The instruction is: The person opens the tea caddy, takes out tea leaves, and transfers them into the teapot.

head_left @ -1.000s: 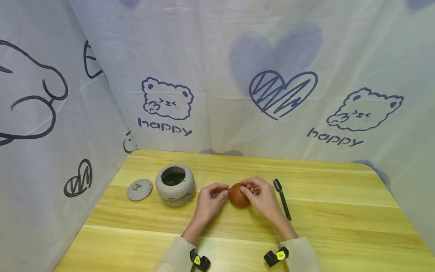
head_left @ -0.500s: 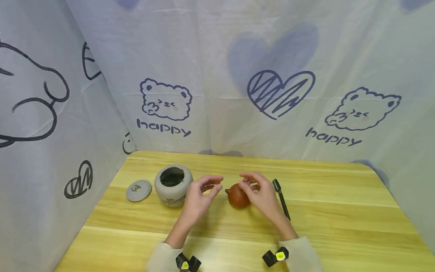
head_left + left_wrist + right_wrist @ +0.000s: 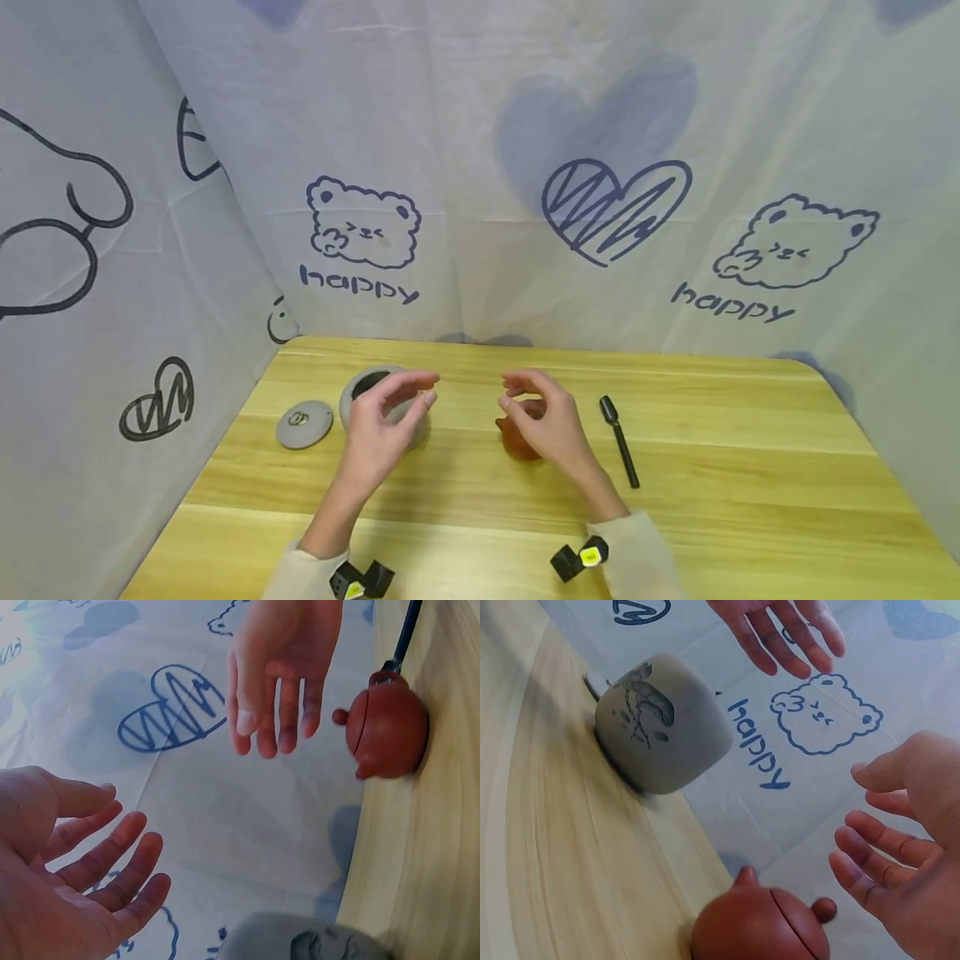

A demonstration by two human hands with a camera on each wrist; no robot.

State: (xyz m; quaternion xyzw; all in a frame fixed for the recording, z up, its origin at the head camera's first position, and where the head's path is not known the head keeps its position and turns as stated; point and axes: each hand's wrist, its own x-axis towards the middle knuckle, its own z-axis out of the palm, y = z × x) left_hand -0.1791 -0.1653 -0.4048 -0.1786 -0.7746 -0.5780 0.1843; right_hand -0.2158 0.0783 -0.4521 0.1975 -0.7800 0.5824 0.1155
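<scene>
A small reddish-brown clay teapot (image 3: 390, 731) stands upright on the table with its lid on, spout toward the grey jar. My right hand (image 3: 546, 418) hovers above it, fingers loosely bent and holding nothing; it covers part of the teapot in the head view. In the right wrist view the fingers are apart from the lid knob (image 3: 824, 910). My left hand (image 3: 386, 425) is raised in front of the grey jar (image 3: 664, 724), with relaxed fingers and nothing in them. It hides much of the jar's mouth in the head view.
The jar's round grey lid (image 3: 304, 424) lies left of the jar. A black spoon (image 3: 619, 442) lies on the wooden table (image 3: 712, 517) to the right of the teapot. A printed cloth (image 3: 465, 167) hangs behind the table and along its left side.
My left hand has left the teapot's spout and moved left to the jar. My right hand has let go of the teapot and lifted slightly above it. The teapot stays in place.
</scene>
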